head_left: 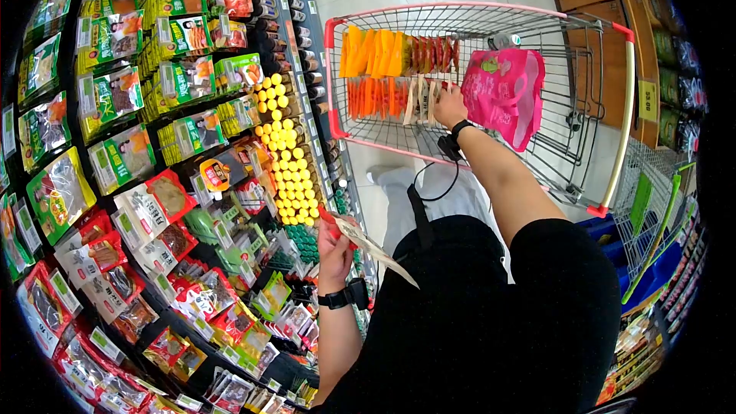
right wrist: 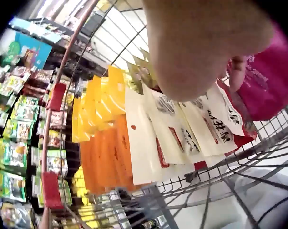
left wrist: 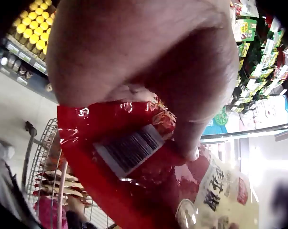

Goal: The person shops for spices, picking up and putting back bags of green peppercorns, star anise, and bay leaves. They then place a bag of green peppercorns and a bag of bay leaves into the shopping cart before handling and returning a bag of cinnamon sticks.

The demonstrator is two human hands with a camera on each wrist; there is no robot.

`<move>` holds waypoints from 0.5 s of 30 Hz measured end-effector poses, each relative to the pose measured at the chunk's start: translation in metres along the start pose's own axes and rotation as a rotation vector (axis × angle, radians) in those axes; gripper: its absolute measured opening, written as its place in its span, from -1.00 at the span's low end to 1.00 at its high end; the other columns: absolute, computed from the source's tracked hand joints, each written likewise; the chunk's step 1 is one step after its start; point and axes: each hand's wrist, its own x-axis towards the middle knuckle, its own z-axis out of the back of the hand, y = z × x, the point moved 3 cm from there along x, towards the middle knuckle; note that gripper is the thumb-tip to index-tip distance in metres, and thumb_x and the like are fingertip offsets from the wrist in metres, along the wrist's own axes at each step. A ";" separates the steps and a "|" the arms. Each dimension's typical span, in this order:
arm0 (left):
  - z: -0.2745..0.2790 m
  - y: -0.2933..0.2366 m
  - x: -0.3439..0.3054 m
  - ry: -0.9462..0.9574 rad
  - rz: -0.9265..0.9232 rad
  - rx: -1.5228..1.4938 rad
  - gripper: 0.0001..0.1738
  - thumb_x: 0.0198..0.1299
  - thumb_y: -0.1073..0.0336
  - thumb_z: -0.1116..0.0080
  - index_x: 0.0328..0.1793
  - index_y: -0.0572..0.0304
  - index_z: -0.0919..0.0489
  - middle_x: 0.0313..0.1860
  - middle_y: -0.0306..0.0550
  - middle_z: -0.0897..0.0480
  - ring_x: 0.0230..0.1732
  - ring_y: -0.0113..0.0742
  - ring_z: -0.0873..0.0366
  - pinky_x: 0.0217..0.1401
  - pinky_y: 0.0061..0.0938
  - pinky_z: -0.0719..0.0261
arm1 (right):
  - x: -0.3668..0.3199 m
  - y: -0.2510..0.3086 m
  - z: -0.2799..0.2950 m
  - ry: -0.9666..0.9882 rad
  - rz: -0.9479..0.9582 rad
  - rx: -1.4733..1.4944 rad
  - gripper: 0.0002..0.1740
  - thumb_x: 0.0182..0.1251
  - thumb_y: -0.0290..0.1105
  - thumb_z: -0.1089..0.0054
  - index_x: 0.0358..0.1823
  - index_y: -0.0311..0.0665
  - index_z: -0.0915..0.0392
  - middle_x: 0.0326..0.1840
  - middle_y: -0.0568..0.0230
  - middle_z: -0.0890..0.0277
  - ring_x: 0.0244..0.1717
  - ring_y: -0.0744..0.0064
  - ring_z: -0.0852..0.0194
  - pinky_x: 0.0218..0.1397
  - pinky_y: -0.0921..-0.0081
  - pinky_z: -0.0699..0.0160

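Note:
My left hand (head_left: 334,257) pinches a red and cream seasoning packet (head_left: 376,245) beside the shelf. Up close in the left wrist view, thumb and fingers grip the packet's red part (left wrist: 129,195), with a white barcode label on it. Over in the shopping cart (head_left: 452,6), my right hand (head_left: 451,106) holds the end one of several upright cream seasoning packets (right wrist: 225,112); its palm side is partly hidden. Orange packets (head_left: 372,100) continue that row. Yellow packets (head_left: 372,54) and red-brown packets (head_left: 435,55) stand in the row alongside. A pink bag (head_left: 502,92) lies right beside the right hand.
Shelves of bagged foods (head_left: 184,77) fill the left side, with yellow-capped bottles (head_left: 287,157) near the cart. The cart's pale handle (head_left: 625,123) is on the right. Another cart (head_left: 652,192) with green trim stands behind it. Wooden shelving (head_left: 590,54) runs along the far right.

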 end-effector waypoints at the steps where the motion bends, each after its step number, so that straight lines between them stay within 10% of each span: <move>1: 0.003 0.000 0.000 -0.023 -0.009 -0.010 -0.53 0.21 0.42 -0.28 0.18 0.15 -0.32 -0.09 -0.06 -0.56 -0.07 -0.22 -0.56 -0.03 -0.34 -0.60 | 0.008 -0.007 -0.008 0.095 -0.071 -0.017 -0.46 0.23 -0.08 -0.13 0.19 -0.18 -0.51 0.30 -0.10 -0.28 0.27 -0.18 -0.32 0.14 -0.02 -0.55; 7: 0.023 0.006 -0.009 -0.089 -0.040 -0.040 -0.53 0.25 0.28 -0.30 0.16 0.16 -0.31 -0.08 -0.04 -0.54 -0.12 -0.19 -0.55 -0.07 -0.32 -0.60 | 0.004 0.006 0.010 0.206 -0.216 -0.162 -0.25 0.12 0.24 -0.23 0.10 -0.27 -0.60 0.31 0.05 -0.38 0.35 0.00 -0.32 0.24 0.08 -0.52; 10: 0.026 0.005 -0.012 -0.060 -0.009 -0.052 -0.26 0.20 0.28 -0.36 0.42 0.15 -0.20 0.07 -0.05 -0.54 0.08 -0.22 -0.52 0.20 -0.29 -0.50 | 0.005 0.003 0.013 0.178 -0.270 -0.188 -0.32 0.18 0.12 -0.21 0.14 -0.28 -0.57 0.25 0.03 -0.50 0.28 -0.02 -0.44 0.18 0.11 -0.57; 15: 0.022 0.003 -0.007 -0.114 -0.044 -0.006 -0.48 0.25 0.22 -0.32 0.21 0.13 -0.30 -0.07 -0.06 -0.54 -0.09 -0.20 -0.56 -0.03 -0.30 -0.60 | 0.012 -0.019 -0.003 0.189 -0.300 -0.027 -0.53 0.26 -0.14 -0.10 0.06 -0.33 -0.60 0.07 -0.12 -0.61 0.08 -0.11 -0.61 0.12 0.06 -0.60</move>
